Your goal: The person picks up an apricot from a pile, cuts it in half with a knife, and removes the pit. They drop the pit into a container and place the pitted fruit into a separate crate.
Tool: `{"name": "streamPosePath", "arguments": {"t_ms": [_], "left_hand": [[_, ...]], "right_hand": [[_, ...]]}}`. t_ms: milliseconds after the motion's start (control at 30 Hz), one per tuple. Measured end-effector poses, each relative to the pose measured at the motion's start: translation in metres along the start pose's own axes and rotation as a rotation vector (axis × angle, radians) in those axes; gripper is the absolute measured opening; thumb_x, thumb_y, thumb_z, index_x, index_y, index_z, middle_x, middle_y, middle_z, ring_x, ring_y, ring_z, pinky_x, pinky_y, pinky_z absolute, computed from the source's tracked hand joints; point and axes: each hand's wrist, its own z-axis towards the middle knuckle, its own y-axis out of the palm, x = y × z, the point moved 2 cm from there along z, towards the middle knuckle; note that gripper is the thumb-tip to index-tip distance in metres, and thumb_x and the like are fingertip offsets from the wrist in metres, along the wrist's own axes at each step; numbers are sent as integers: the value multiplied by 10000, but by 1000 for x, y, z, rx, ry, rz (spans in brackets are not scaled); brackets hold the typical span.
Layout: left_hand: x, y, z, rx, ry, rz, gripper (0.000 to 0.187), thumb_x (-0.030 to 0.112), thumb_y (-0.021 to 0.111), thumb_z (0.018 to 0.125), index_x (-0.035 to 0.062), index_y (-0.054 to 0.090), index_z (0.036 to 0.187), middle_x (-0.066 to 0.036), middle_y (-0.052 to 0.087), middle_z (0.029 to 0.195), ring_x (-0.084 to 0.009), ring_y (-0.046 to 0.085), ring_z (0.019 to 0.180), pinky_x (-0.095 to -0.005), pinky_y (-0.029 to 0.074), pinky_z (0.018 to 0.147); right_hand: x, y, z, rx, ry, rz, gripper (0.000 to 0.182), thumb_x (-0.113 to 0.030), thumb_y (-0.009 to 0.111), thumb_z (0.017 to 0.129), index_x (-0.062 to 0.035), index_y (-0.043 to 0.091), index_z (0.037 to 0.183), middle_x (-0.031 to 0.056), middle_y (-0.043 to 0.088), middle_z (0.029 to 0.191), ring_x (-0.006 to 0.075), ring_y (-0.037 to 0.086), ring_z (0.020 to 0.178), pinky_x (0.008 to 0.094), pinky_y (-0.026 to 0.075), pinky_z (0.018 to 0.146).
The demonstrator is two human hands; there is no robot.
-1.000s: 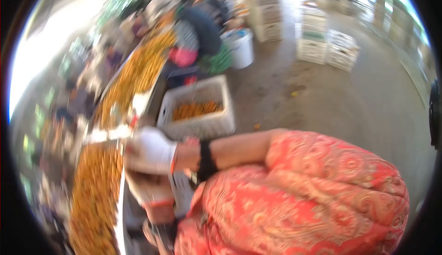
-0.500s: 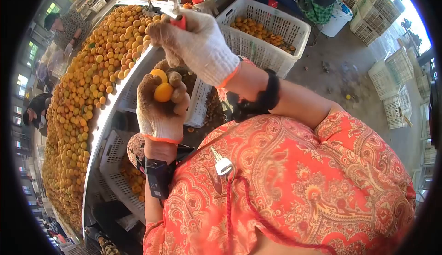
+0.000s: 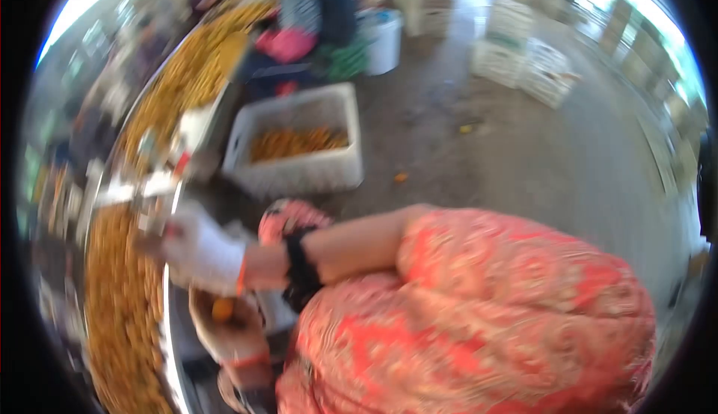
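Motion smears the whole view. My right hand, in a white work glove with a soiled finger area, is closed round a small knife with a red handle; the blade is too blurred to trace. Just below it, my left hand, also gloved, is curled round an orange apricot. Both hands are beside the metal edge of a long table, where many apricots are heaped. Whether the left palm holds more than one fruit cannot be made out.
Ahead, a white plastic crate on the floor holds orange fruit pieces. Beyond it are a co-worker and a white bucket. White crates stand farther right. Orange bits lie on the concrete floor.
My view has swung to the right, so the table, the crate and both hands appear farther left and blurred. The knife stays in my right hand; an apricot still shows in my left.
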Motion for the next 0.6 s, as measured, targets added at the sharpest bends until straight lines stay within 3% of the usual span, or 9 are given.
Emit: {"name": "streamPosePath", "arguments": {"t_ms": [67, 133, 167, 200, 300, 400, 467, 533, 600], "left_hand": [[10, 46, -23, -200, -29, -6, 222, 265, 511, 999, 64, 573, 1072, 40, 493, 701, -34, 445, 518, -181, 367, 439], [0, 51, -25, 35, 155, 203, 228, 367, 493, 998, 157, 548, 927, 44, 427, 612, -59, 307, 432, -209, 233, 387], [1, 58, -27, -13, -41, -41, 221, 358, 496, 999, 152, 552, 940, 41, 433, 613, -62, 303, 431, -213, 222, 386], [-7, 35, -5, 81, 98, 121, 219, 351, 498, 999, 147, 560, 947, 36, 449, 619, -57, 318, 431, -208, 239, 384], [-4, 69, -29, -110, 87, 212, 209, 339, 500, 1002, 150, 582, 969, 36, 462, 633, -43, 367, 453, -193, 293, 396], [-11, 69, -22, 154, 179, 122, 203, 313, 470, 1013, 147, 575, 965, 42, 484, 675, -41, 405, 492, -184, 315, 420], [-5, 65, -18, 83, 72, 132, 211, 293, 437, 1025, 139, 563, 953, 54, 502, 723, -45, 397, 517, -189, 306, 435], [-4, 52, -7, -204, 95, 174, 227, 304, 423, 1032, 145, 558, 942, 45, 516, 740, -57, 345, 505, -204, 272, 429], [-6, 39, 5, -220, 106, 81, 226, 329, 437, 1031, 154, 559, 956, 29, 494, 720, -67, 299, 501, -217, 248, 433]], "right_hand": [[20, -5, 23, -48, -85, 51, 205, -233, 670, 924, -62, 632, 817, -41, 502, 600, 75, 453, 529, 274, 357, 463], [-4, -7, 11, -38, -12, 80, 215, -237, 671, 926, -60, 627, 810, -44, 497, 597, 72, 453, 526, 274, 355, 464], [-20, -14, 4, -28, 73, 79, 226, -240, 672, 928, -59, 623, 803, -48, 491, 595, 69, 452, 523, 273, 352, 465], [-34, -17, -4, 5, 75, 95, 256, -262, 665, 939, -54, 620, 796, -51, 501, 594, 76, 466, 522, 273, 359, 472], [-23, -26, 0, -176, -172, -152, 220, -243, 654, 939, -35, 640, 870, -15, 587, 686, 71, 501, 562, 270, 386, 492], [-9, -21, 7, -60, -126, 67, 203, -247, 682, 915, -47, 649, 934, 6, 590, 684, 93, 534, 551, 283, 449, 542], [8, -34, 20, -337, 459, 878, 223, -279, 657, 922, -58, 631, 899, 6, 554, 670, 105, 502, 500, 288, 422, 473], [-10, -34, 10, -44, 154, 258, 259, -315, 636, 933, -69, 601, 859, 2, 513, 634, 106, 456, 447, 278, 363, 397], [-5, -30, 12, -14, 213, 303, 240, -281, 646, 930, -69, 586, 837, 6, 519, 633, 100, 443, 428, 258, 322, 360]]}}
